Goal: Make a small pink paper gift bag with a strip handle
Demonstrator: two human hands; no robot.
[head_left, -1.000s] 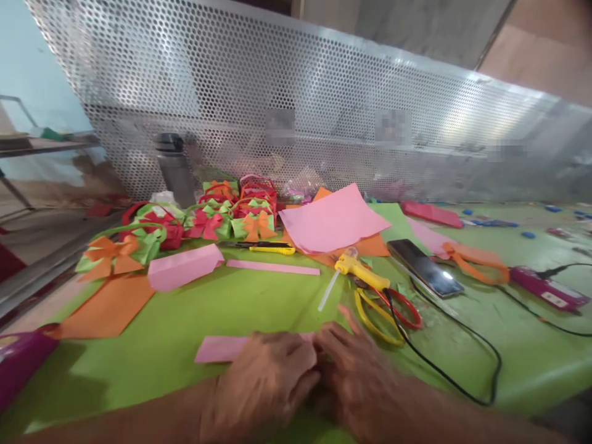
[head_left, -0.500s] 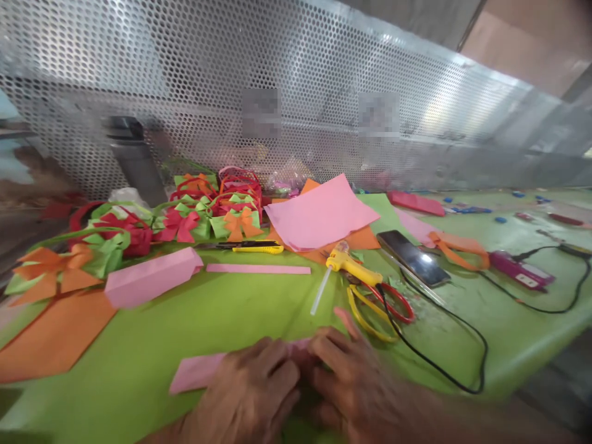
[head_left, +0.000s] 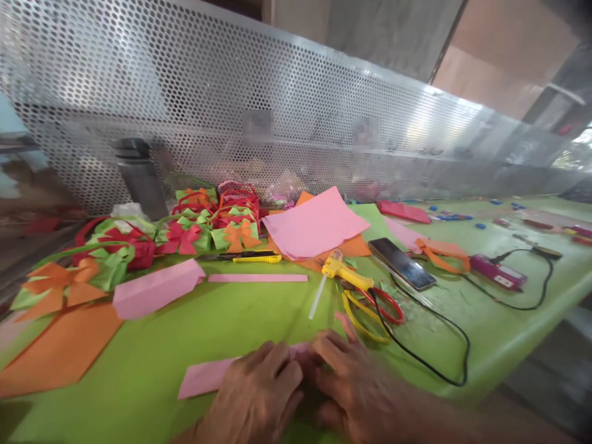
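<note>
Close to the front of the green table, a pink paper strip (head_left: 206, 377) runs under both my hands. My left hand (head_left: 259, 388) is closed on the strip's middle, with its fingers bent and pressed down. Beside it my right hand (head_left: 345, 376) grips the strip's right part, its fingers curled and one digit sticking up. The fingertips and the strip's right end are hidden. A yellow glue gun (head_left: 345, 270) with a clear glue stick lies just beyond my right hand. Near it are scissors (head_left: 365, 317) with yellow and red handles.
A narrow pink strip (head_left: 258, 278), a folded pink paper piece (head_left: 157, 288) and a yellow cutter (head_left: 256, 257) lie ahead. Small paper bags with bows (head_left: 182, 237) crowd the back left by a bottle (head_left: 141, 179). A phone (head_left: 402, 264) and a looping black cable (head_left: 456, 330) occupy the right.
The view has tilted up and turned slightly right. Both hands stay on the pink strip in nearly the same pose, with little visible movement.
</note>
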